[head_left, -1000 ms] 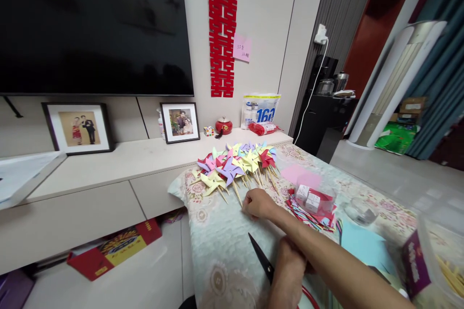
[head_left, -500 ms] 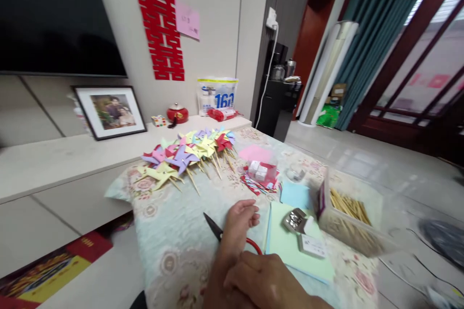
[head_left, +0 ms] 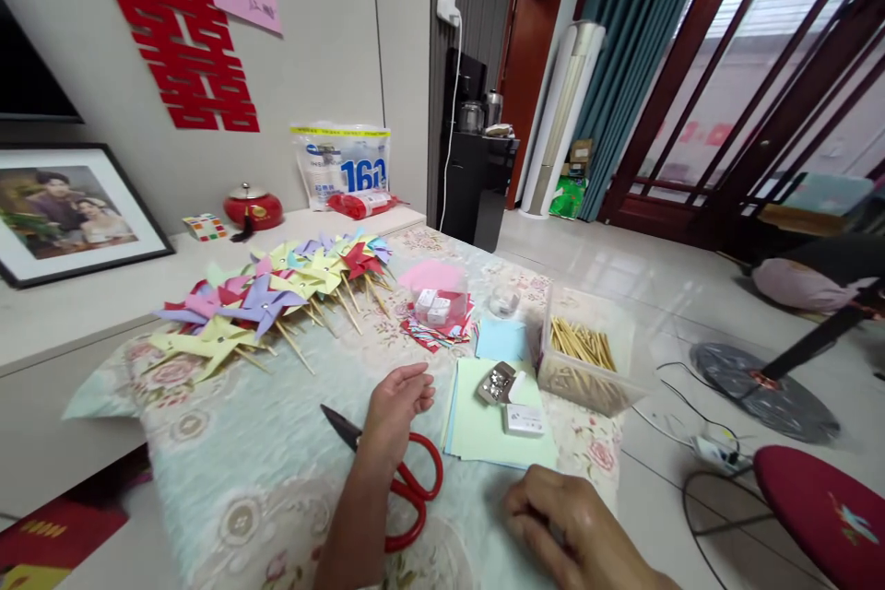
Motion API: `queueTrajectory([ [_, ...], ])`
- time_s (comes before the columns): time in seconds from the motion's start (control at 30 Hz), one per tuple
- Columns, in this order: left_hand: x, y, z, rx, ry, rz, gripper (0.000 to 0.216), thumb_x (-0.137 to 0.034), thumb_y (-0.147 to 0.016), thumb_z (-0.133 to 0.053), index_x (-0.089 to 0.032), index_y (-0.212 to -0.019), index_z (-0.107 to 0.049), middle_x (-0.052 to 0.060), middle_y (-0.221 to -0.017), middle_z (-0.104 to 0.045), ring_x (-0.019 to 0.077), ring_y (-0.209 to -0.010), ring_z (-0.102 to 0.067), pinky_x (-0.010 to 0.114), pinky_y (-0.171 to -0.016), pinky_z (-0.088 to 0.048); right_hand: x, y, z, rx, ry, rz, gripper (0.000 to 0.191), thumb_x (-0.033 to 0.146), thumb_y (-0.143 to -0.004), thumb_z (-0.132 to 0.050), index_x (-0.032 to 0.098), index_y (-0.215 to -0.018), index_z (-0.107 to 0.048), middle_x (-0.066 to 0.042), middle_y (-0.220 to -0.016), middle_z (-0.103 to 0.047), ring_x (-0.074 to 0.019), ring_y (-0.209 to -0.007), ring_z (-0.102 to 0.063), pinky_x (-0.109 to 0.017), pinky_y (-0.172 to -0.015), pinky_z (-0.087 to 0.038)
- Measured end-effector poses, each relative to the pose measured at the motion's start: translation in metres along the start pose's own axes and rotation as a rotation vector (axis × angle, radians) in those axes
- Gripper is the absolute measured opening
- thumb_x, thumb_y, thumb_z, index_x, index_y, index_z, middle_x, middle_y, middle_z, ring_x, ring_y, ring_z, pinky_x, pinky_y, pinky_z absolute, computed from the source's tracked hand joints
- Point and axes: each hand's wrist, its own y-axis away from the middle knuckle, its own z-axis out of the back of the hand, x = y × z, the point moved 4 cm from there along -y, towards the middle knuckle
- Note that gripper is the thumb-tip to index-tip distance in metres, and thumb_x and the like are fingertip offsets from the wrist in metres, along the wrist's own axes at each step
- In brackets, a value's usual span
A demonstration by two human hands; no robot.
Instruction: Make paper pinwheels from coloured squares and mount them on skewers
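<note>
My left hand (head_left: 401, 404) lies on the flowered tablecloth with its fingers loosely bent and nothing in them. Its forearm crosses over the red-handled scissors (head_left: 421, 479), whose dark blades point up and left. Just right of the scissors, my right hand (head_left: 571, 516) is curled closed near the table's front; no object shows in it. Beyond it lies a stack of pale green and blue paper (head_left: 484, 438). On the stack are an opened small box of metal pins (head_left: 496, 383) and a white small box (head_left: 524, 419).
Several paper pinwheels (head_left: 266, 300) on sticks lie at the far left. A clear bin (head_left: 587, 398) of wooden sticks stands at the right. Behind the stack are a tape roll (head_left: 504, 300), blue paper (head_left: 501, 339) and a clear box (head_left: 442, 302). A red stool (head_left: 816, 498) stands right.
The view has turned to the right. My right hand has moved off my left forearm to the right, uncovering the scissors' red handles. My left hand stays beside the scissors.
</note>
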Motion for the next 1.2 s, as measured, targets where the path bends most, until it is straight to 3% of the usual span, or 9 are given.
queueTrajectory([
  [0.1,0.002,-0.002,0.001,-0.008,-0.029,-0.006,0.038,-0.018,-0.059,-0.080,-0.008,-0.093,-0.068,0.007,-0.076,-0.072,0.0129,-0.062,-0.064,0.025,-0.058,-0.052,-0.005,0.004,0.026,-0.095,0.040,-0.018,0.012,0.021,-0.094,-0.049,0.022,-0.090,-0.060,-0.002,-0.081,-0.067,-0.0154,-0.074,-0.063,-0.024,-0.067,-0.046],
  [0.23,0.004,-0.003,0.001,-0.003,-0.048,-0.026,0.044,-0.023,-0.054,-0.083,-0.008,-0.093,-0.068,0.008,-0.077,-0.072,0.0138,-0.063,-0.065,0.025,-0.058,-0.052,-0.002,0.001,0.080,-0.263,0.121,0.007,0.013,0.021,-0.097,-0.050,0.022,-0.093,-0.062,-0.002,-0.082,-0.067,-0.0144,-0.072,-0.063,-0.025,-0.065,-0.046],
  [0.37,0.006,-0.004,0.001,-0.001,-0.060,-0.029,0.043,-0.024,-0.054,-0.083,-0.008,-0.092,-0.068,0.008,-0.077,-0.072,0.0139,-0.062,-0.064,0.026,-0.057,-0.052,0.006,-0.014,0.113,-0.327,0.185,0.062,0.008,0.023,-0.096,-0.055,0.022,-0.096,-0.063,-0.001,-0.083,-0.068,-0.0143,-0.072,-0.063,-0.025,-0.065,-0.046],
  [0.67,0.004,-0.002,0.000,-0.004,-0.052,-0.032,0.036,-0.022,-0.058,-0.079,-0.009,-0.090,-0.068,0.007,-0.074,-0.071,0.0128,-0.060,-0.064,0.025,-0.057,-0.051,0.010,-0.086,0.082,-0.180,0.262,0.094,0.013,0.016,-0.092,-0.053,0.019,-0.088,-0.065,-0.002,-0.081,-0.069,-0.0163,-0.073,-0.063,-0.027,-0.066,-0.043],
  [0.83,0.004,-0.003,-0.001,-0.002,-0.049,-0.041,0.035,-0.022,-0.059,-0.079,-0.009,-0.089,-0.068,0.007,-0.074,-0.071,0.0127,-0.059,-0.063,0.026,-0.056,-0.051,0.006,-0.132,0.100,-0.188,0.430,0.014,0.015,0.015,-0.089,-0.054,0.017,-0.091,-0.069,-0.006,-0.088,-0.073,-0.0180,-0.078,-0.065,-0.027,-0.069,-0.042],
  [0.93,0.005,-0.004,0.000,-0.005,-0.049,-0.039,0.034,-0.022,-0.059,-0.078,-0.009,-0.089,-0.067,0.007,-0.073,-0.071,0.0130,-0.058,-0.063,0.026,-0.056,-0.050,-0.005,-0.160,0.113,-0.048,0.666,-0.082,0.021,0.015,-0.089,-0.051,0.017,-0.096,-0.071,-0.008,-0.095,-0.074,-0.0202,-0.085,-0.065,-0.027,-0.069,-0.040],
  [1.0,0.005,-0.005,-0.001,-0.008,-0.051,-0.037,0.034,-0.021,-0.060,-0.077,-0.008,-0.090,-0.067,0.007,-0.073,-0.071,0.0132,-0.058,-0.063,0.026,-0.056,-0.051,-0.015,-0.177,0.116,0.041,0.705,-0.108,0.021,0.013,-0.084,-0.055,0.017,-0.093,-0.073,-0.008,-0.093,-0.076,-0.0215,-0.085,-0.066,-0.027,-0.068,-0.040],
  [1.2,0.005,-0.005,-0.001,-0.012,-0.056,-0.036,0.032,-0.019,-0.061,-0.075,-0.008,-0.090,-0.067,0.007,-0.073,-0.070,0.0130,-0.057,-0.062,0.026,-0.055,-0.050,-0.048,-0.212,0.090,0.324,0.726,-0.062,0.032,0.009,-0.077,-0.059,0.020,-0.100,-0.078,-0.007,-0.101,-0.078,-0.0215,-0.092,-0.068,-0.024,-0.073,-0.044],
])
